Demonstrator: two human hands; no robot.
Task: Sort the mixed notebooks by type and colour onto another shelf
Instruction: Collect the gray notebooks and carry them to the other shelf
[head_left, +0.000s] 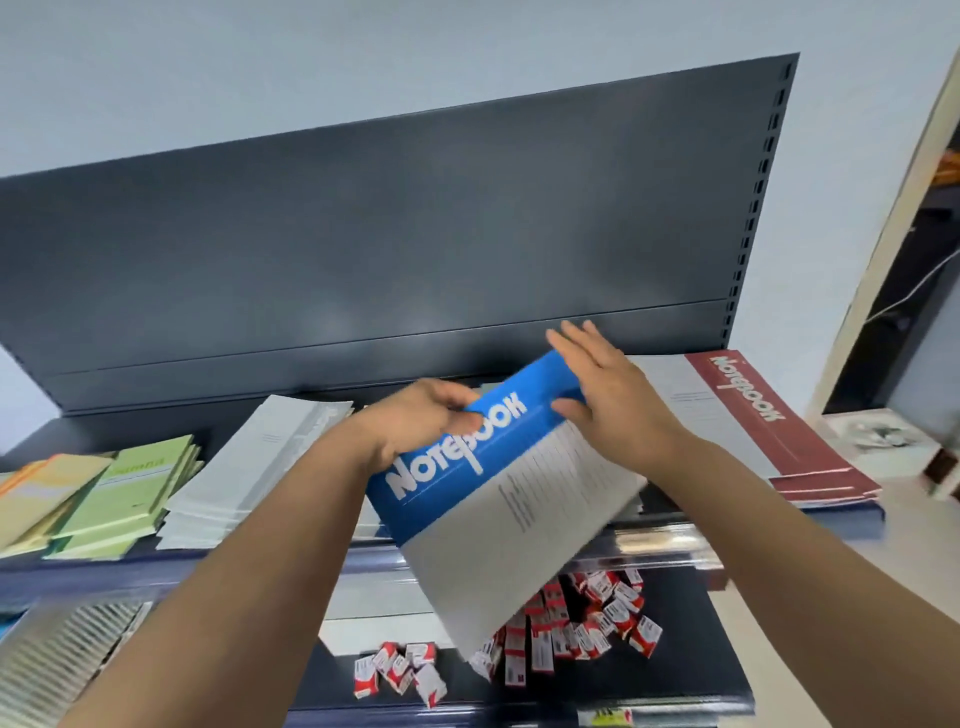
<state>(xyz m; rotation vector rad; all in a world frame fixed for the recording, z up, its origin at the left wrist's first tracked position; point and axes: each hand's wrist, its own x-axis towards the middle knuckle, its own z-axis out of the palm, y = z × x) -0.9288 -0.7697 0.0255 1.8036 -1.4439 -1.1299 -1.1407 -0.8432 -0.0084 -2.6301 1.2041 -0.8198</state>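
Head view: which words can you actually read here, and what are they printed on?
"Notebook": cover of blue notebook, gripped by left hand.
"Notebook": top of red notebook stack, seen upside down.
Title on green notebook: too blurred.
Labels on small boxes, and the covers' fine print: too small.

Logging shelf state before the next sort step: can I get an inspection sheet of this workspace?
Surface: dark shelf, stacks along it.
Job's things: blue notebook held over the shelf; green notebooks left, grey stack beside them, maroon stack right.
Clutter: small red-and-white boxes scattered on the lower shelf.
Hands: left hand grips the blue notebook's edge; right hand lies flat against it, fingers straight.
Cables: white cable at far right.
Surroundings: dark back panel, pale wall.
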